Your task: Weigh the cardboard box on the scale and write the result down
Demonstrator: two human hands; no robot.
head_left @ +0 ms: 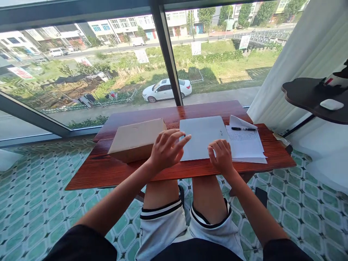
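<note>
A closed silver laptop (202, 132) lies flat on the dark red wooden table (95, 170), with small dark lettering near its right edge. My left hand (168, 148) is over the laptop's left side, beside a brown cardboard box (138, 136). Its fingers are partly stretched and apart; a tiny dark spot shows by the fingertips, too small to identify. Above the laptop's near right corner is my right hand (221, 154), its fingers curled in and nothing visible in them. Whether either hand touches the lid, I cannot tell.
Right of the laptop lie written sheets of paper (244, 145) with a black pen (243, 128) on top. A dark shelf (307, 94) at right holds a white case (331, 104). Large windows stand behind the table. A dark flat object (261, 197) is on the tiled floor.
</note>
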